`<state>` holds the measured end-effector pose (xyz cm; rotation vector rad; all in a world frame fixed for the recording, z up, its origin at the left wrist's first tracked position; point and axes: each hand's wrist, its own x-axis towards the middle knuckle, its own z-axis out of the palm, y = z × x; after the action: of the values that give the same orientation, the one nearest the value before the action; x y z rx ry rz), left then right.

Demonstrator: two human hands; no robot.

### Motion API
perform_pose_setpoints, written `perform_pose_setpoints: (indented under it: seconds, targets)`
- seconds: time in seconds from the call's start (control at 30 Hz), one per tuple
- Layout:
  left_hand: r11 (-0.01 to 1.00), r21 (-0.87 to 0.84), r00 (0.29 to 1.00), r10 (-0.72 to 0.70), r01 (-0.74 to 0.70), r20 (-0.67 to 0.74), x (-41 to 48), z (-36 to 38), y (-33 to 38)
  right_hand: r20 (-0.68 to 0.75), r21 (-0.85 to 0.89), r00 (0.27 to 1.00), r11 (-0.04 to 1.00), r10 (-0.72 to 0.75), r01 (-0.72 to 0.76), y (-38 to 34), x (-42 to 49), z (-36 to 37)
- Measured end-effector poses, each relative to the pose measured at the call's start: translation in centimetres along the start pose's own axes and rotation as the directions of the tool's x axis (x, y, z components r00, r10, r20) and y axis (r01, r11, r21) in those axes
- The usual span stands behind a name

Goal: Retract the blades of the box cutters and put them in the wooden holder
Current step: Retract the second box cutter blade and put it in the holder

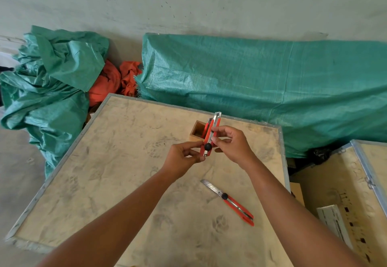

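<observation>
We hold one box cutter above the table, just in front of the wooden holder.

Nearest us, a second box cutter (229, 202) lies on the table (104, 183), blade out. Beyond it, our left hand (184, 159) pinches the held box cutter's (210, 134) lower end; our right hand (232, 144) grips its middle. Just behind stands the wooden holder (198, 131).

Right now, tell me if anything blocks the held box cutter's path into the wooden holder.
Nothing visible blocks it. Both hands, left and right, hold the box cutter just in front of the wooden holder, whose open top shows free space. Another red cutter seems to stand inside already.
</observation>
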<state>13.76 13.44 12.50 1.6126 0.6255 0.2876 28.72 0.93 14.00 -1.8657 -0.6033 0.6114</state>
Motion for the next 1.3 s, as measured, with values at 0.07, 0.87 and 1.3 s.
perform_pose_setpoints:
  seconds: [0.07,0.87,1.3]
  targets:
    - [1.0,0.019,1.0,-0.001,0.001,-0.007,2.1,0.0,0.0,-0.024,0.009,1.0,1.0,0.002,-0.002,-0.2,1.9,-0.3]
    - [0.947,0.255,0.98,-0.18,0.196,-0.082,13.3,0.4,-6.0,-0.216,-0.368,0.966,0.928,-0.144,0.056,7.0,10.9,5.0]
    - [0.937,0.281,0.973,-0.165,0.206,-0.163,10.9,0.5,-4.7,-0.219,-0.297,0.971,0.954,-0.093,0.025,7.4,7.5,3.1]
